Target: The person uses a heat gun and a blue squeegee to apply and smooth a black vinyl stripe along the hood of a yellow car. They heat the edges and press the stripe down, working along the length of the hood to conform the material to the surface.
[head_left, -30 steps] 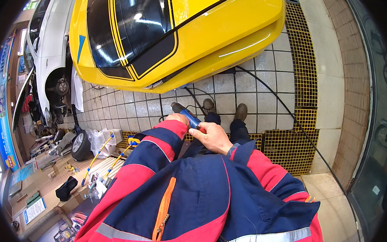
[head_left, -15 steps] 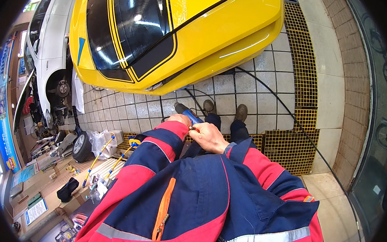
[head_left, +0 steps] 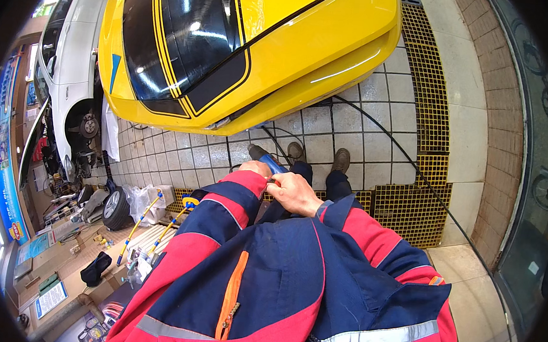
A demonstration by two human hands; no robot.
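Note:
In front of my waist I hold a blue tube-shaped tool (head_left: 274, 164) with a dark tip that points away to the left. My left hand (head_left: 255, 167) is closed at the tool's side; its fingers are mostly hidden behind the wrist and sleeve. My right hand (head_left: 296, 194) grips the tool's near end, thumb and fingers bent in. A small dark and orange part shows beside the right fingertips. Just past the tool is the rear corner of a yellow car (head_left: 294, 53). Which kind of tool it is, I cannot tell.
A black cable (head_left: 383, 129) crosses the tiled floor (head_left: 379, 93) to the right. Yellow floor grating (head_left: 409, 210) runs behind my shoes (head_left: 342, 159). At left stand a white car (head_left: 77, 52), a loose wheel (head_left: 117, 208) and a cluttered bench (head_left: 77, 262).
My right hand's fingers have shifted very slightly on the tool's near end. The rest looks the same.

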